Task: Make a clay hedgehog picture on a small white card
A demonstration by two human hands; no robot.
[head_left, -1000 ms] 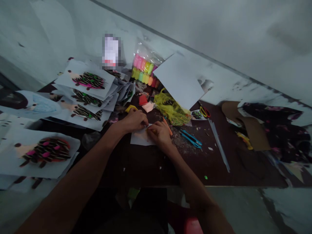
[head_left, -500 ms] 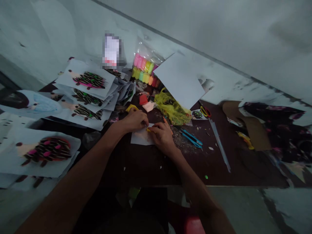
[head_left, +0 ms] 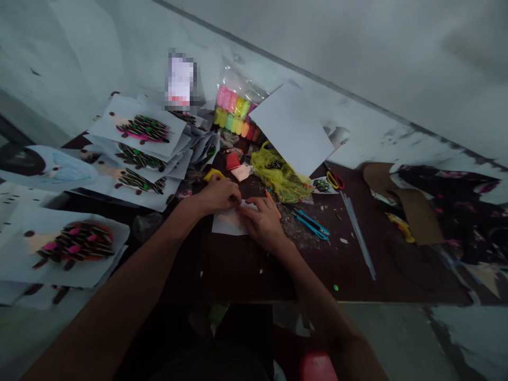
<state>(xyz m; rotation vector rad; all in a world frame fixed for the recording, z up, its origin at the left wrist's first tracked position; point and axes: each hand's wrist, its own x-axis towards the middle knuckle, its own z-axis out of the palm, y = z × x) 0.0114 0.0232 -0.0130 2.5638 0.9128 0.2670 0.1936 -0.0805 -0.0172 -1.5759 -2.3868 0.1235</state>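
Both my hands work close together over a small white sheet of paper (head_left: pixel 226 226) on the dark table. The fingers of my left hand (head_left: pixel 220 196) are curled down at the sheet's upper edge; what they hold, if anything, is hidden. A yellow lump (head_left: pixel 214 173) sits just behind that hand. My right hand (head_left: pixel 262 219) rests on the sheet's right part, thumb and fingers drawn together, their tips almost meeting the left fingertips. Whatever lies between its fingers cannot be made out. An orange tool (head_left: pixel 270 196) partly shows behind the right hand.
Stacked papers with hedgehog figures (head_left: pixel 143 129) stand left, another hedgehog sheet (head_left: pixel 75 243) nearer. Behind are packed coloured clay (head_left: pixel 236 111), a red piece (head_left: pixel 233 160), a yellow mesh bag (head_left: pixel 273 169) and white paper (head_left: pixel 293 129). Right lie blue snips (head_left: pixel 311 223), scissors (head_left: pixel 335 180) and clear sticks (head_left: pixel 357 233).
The yellow bit seen at my right fingertips is now out of sight. My right fingers have shifted slightly left and up, closer to the left hand. My left hand has barely moved.
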